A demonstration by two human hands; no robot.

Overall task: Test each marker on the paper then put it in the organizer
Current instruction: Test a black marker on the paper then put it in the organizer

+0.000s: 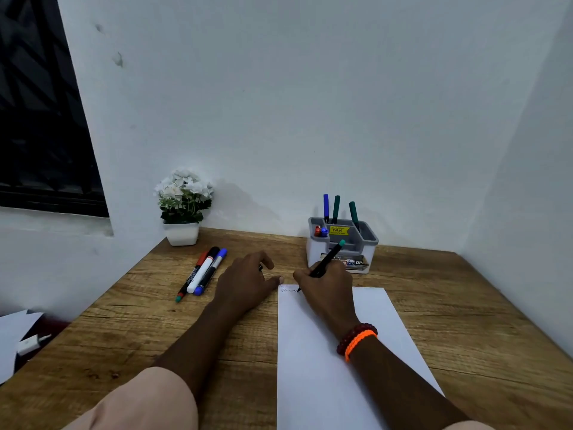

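My right hand [325, 287] grips a black marker with a teal end [330, 255], its tip touching the top left corner of the white paper [313, 367], beside a small scribble [288, 290]. My left hand [248, 279] rests on the table just left of the paper, thumb at its corner, fingers curled round what looks like a small dark cap. Three markers [203, 273] lie side by side further left. The grey and white organizer [342, 246] stands behind my right hand, with a blue and two green markers [336, 209] upright in it.
A white pot of white flowers [183, 209] stands at the back left by the wall. Walls close the table at the back and right. A wooden table edge [93, 308] runs along the left, with papers and a white charger [29, 344] beyond it.
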